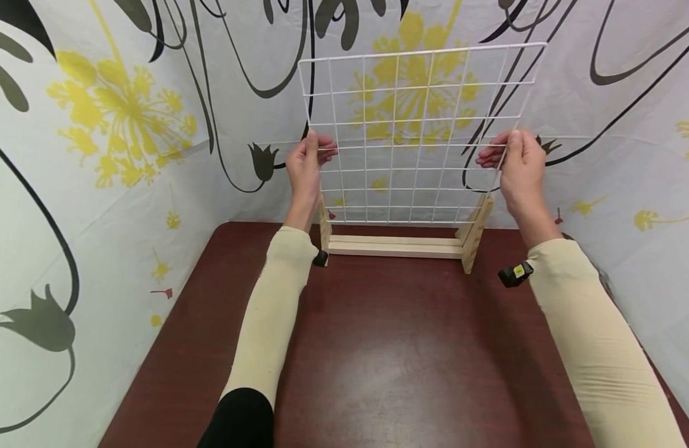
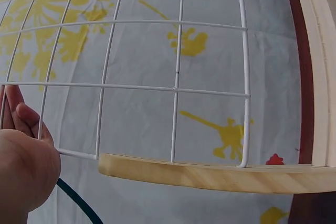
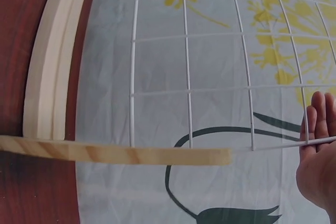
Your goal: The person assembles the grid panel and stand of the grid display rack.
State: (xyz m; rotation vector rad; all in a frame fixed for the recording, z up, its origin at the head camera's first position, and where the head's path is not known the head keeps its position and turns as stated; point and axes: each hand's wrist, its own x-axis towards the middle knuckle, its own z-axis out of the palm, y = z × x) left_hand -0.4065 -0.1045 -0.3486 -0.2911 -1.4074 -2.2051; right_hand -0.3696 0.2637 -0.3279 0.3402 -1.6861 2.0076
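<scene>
A white wire grid panel [image 1: 393,145] stands upright in front of me, its top tilted slightly up to the right. My left hand [image 1: 304,171] grips its left side wire, thumb in front and fingers behind the mesh. At the same height my right hand [image 1: 522,168] holds the right side wire in a like grip. Below is a pale wooden stand [image 1: 395,246], a long crossbar between two end pieces. In the left wrist view the grid's lower corner lies along the wooden end piece [image 2: 220,177]. The right wrist view has the other end piece [image 3: 152,154] overlapping the panel's side wire.
The stand is at the back of a dark reddish-brown table [image 1: 389,348]. Behind it and along both sides hangs white cloth [image 1: 244,112] printed with yellow flowers and grey-green tulips. Small black devices, such as one by the right cuff [image 1: 515,274], sit at both wrists.
</scene>
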